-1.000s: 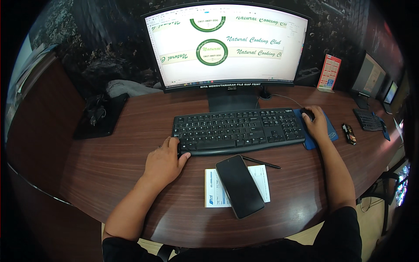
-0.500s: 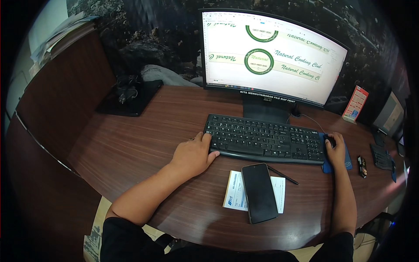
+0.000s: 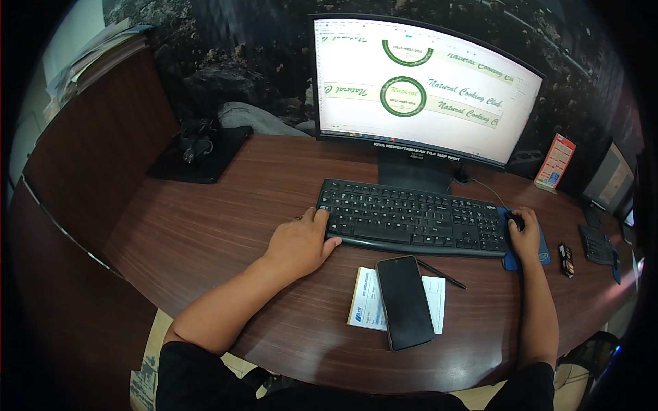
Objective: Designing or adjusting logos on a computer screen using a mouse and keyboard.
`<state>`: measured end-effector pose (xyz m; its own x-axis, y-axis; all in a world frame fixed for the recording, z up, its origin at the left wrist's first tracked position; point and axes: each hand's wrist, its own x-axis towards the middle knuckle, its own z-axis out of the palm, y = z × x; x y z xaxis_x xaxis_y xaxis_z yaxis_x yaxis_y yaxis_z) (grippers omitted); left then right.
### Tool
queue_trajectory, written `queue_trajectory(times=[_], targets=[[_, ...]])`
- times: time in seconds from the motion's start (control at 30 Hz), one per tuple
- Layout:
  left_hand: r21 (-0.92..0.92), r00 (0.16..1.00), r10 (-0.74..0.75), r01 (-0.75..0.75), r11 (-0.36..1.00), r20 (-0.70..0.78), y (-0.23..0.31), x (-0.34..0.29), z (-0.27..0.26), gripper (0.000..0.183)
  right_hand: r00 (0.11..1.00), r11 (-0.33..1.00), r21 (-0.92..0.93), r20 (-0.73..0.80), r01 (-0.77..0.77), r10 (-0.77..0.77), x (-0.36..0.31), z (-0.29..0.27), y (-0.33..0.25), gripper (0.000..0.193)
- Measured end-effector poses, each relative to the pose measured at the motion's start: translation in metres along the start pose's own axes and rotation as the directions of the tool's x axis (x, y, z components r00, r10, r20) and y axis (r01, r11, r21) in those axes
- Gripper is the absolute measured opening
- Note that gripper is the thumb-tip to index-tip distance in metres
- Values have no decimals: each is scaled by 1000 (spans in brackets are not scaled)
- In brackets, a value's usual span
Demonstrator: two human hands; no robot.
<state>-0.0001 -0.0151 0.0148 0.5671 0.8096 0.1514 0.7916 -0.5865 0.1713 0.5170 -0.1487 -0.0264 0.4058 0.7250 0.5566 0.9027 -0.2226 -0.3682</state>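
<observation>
My left hand [image 3: 299, 242] rests at the left end of a black keyboard [image 3: 411, 218], its fingertips on the corner keys and its thumb apart along the front edge. It grips nothing. At the keyboard's other end, my right hand [image 3: 525, 237] is wrapped over a dark computer mouse [image 3: 513, 218], mostly covered by the fingers, on a blue mouse pad [image 3: 543, 252]. Behind the keyboard a black monitor [image 3: 418, 82] displays green ring-shaped designs and banners with green script.
A dark smartphone [image 3: 406, 303] lies over a printed paper pad [image 3: 363, 305], beside a black pen [image 3: 444, 274]. A small dark packet [image 3: 565, 260], a desk calendar [image 3: 555, 162] and a telephone [image 3: 596, 244] stand rightward. Far left, a cable bundle [image 3: 195, 142] sits on a black flat object beside a wooden partition [image 3: 103, 109].
The view has shifted a little, so the desk items appear slightly farther left. Both hands keep their places at the keyboard and mouse.
</observation>
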Motion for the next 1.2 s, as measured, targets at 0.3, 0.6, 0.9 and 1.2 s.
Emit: queue_trajectory(times=[0.3,0.6,0.9,1.2], targets=[[11,1000,-4,4,1000,-18,1,-2,-2,51,991,995,-46,-109,-88,82,2,9,-3,42],[12,999,-30,30,999,15,6,-1,-6,50,990,994,-14,-96,-106,104,1,5,-4,32],[42,1000,-3,2,999,10,2,-1,-4,51,992,995,-9,-84,-98,97,2,5,-4,34],[36,998,-40,38,999,38,8,0,-9,51,985,987,-62,-97,-148,141,2,5,-6,40]])
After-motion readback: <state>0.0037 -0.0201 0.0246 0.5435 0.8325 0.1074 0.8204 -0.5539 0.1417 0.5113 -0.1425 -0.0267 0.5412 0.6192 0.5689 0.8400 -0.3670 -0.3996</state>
